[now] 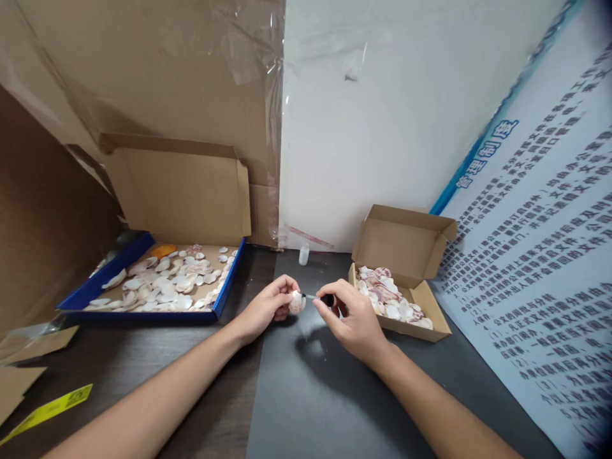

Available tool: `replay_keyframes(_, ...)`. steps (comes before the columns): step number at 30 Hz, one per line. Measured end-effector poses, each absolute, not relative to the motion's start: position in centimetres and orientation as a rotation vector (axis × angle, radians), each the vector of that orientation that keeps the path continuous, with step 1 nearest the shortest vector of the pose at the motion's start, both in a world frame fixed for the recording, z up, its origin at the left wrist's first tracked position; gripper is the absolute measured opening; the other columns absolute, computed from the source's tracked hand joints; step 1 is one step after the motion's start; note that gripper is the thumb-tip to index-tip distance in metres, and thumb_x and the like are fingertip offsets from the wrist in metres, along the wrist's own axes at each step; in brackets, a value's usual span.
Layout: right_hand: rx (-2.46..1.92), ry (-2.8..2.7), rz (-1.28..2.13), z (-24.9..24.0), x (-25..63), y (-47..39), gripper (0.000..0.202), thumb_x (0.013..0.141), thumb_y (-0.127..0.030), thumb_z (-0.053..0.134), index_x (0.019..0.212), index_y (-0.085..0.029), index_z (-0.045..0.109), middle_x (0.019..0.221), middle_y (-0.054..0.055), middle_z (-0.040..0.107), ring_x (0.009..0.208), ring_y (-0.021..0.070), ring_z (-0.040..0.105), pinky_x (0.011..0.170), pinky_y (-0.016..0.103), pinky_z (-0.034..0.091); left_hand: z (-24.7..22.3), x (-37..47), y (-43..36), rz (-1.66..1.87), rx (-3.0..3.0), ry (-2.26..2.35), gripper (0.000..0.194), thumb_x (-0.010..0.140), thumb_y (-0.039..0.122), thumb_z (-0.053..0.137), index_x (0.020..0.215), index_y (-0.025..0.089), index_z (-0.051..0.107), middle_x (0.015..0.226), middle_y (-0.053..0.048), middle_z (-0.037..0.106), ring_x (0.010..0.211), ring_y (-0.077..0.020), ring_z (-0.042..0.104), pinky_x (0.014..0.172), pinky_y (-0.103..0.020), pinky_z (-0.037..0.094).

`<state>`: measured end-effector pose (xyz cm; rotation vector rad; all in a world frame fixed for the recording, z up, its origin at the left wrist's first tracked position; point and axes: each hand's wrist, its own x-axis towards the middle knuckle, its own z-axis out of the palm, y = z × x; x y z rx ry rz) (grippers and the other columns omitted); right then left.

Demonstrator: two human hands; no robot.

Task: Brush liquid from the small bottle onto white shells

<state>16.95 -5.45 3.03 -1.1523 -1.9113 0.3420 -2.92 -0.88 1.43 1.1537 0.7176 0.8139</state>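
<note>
Above the dark grey mat, my left hand [270, 308] is closed on a pale seashell [297, 302] with pinkish marks, pinched between thumb and fingers. My right hand [351, 317] grips the black cap of a small brush [312, 296], whose thin pale stem points left. The brush's dark tip is at the shell's face; whether it touches I cannot tell. Behind the hands, a small whitish bottle [303, 255] stands upright near the wall.
On the left, a blue-edged cardboard box [220, 305] with its lid up holds many shells. To the right, an open brown carton [437, 312] holds more shells. A yellow label strip [48, 413] lies front left. Cardboard and white panels [363, 140] stand behind; a printed poster [535, 255] rises at right.
</note>
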Motion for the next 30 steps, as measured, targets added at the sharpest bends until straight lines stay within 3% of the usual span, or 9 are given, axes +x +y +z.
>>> replay_keyframes(14,-1.131,-1.942,0.385,3.17,16.99,-5.56,0.015,0.091,-0.025,0.056,0.103,-0.021,0.065,0.078,0.000,0.056,0.062,0.0118,0.051,0.061,0.026,0.041,1.56,-2.80,-1.03,0.831,1.181,0.748,0.020,0.081,0.029,0.061,0.092,0.018,0.048,0.068,0.005,0.043,0.050,-0.0047,0.027,0.048,-0.019,0.016)
replay_keyframes(20,-1.198,-1.951,0.363,3.10,16.98,-5.48,0.009,0.089,-0.022,0.057,0.093,-0.021,0.064,0.073,0.000,0.055,0.061,0.0124,0.050,0.060,0.026,0.040,1.62,-2.83,-1.05,0.827,1.228,0.759,0.031,0.082,0.042,0.065,0.093,0.018,0.048,0.072,0.005,0.043,0.052,-0.0049,0.026,0.048,-0.019,0.018)
replay_keyframes(30,-1.154,-1.952,0.395,2.92,17.03,-5.46,0.012,0.089,-0.023,0.058,0.099,-0.021,0.064,0.079,0.001,0.059,0.064,0.0127,0.053,0.061,0.026,0.042,1.37,-2.87,-0.89,0.842,1.292,0.760,0.030,0.084,0.040,0.066,0.095,0.018,0.049,0.075,0.004,0.048,0.055,-0.0059,0.033,0.048,-0.018,0.023)
